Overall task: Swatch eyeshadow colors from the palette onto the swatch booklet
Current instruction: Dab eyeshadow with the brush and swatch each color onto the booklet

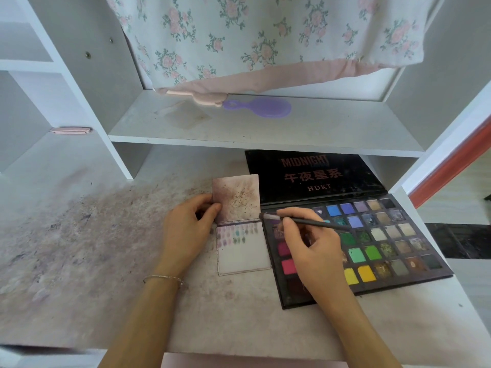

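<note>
A small swatch booklet lies open on the desk, its flipped-up page stained pinkish-brown. The lower page carries several small purple, pink and teal swatches near its top. My left hand pinches the left edge of the raised page. To the right lies the big black eyeshadow palette with many coloured pans, its lid open and lying flat behind. My right hand grips a thin black brush over the palette's left side. The brush tip points left, near the palette's top-left corner beside the booklet.
The white desk top is smeared with purplish powder on the left. A shelf just above the palette holds a purple hand mirror and a pink brush. Floral fabric hangs behind it. Shelf uprights stand at both sides.
</note>
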Tool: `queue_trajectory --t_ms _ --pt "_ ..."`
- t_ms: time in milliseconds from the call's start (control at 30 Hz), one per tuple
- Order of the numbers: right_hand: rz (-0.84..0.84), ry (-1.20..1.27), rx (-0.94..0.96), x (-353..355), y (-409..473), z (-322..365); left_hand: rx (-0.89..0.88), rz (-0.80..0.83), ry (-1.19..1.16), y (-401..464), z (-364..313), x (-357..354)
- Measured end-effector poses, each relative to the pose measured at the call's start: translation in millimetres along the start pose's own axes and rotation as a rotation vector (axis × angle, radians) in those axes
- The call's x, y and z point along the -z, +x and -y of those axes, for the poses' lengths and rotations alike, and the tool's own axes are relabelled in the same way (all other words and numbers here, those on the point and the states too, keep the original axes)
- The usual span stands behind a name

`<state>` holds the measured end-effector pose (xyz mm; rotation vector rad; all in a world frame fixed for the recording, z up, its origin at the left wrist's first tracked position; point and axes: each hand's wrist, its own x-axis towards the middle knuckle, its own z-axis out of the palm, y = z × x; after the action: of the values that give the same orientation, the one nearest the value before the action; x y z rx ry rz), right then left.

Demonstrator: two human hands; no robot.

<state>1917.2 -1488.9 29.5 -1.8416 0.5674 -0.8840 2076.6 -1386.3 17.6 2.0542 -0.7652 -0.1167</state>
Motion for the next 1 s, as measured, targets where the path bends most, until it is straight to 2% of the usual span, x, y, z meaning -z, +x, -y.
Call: queue_trajectory --t_ms 200,600,733,1000 --pt "-0.093 -0.005 -0.04 29.7 -9.3 -5.9 0.003 -0.023 0.015 -0.6 -0.8 0.2" --pt "-0.414 -0.242 -0.135 112.4 -35.6 -29.0 -0.013 0.003 0.024 -2.6 -0.6 0.7" --pt "-0.405 -0.295 -0.191 118.5 -35.4 -34.5 -0.01 0.001 0.027 -3.2 -1.5 0.6" --pt "-0.359 -0.392 -0.175 117.1 -33.3 -36.7 -0.014 -0.003 0.058 -3.0 -1.3 0.3"
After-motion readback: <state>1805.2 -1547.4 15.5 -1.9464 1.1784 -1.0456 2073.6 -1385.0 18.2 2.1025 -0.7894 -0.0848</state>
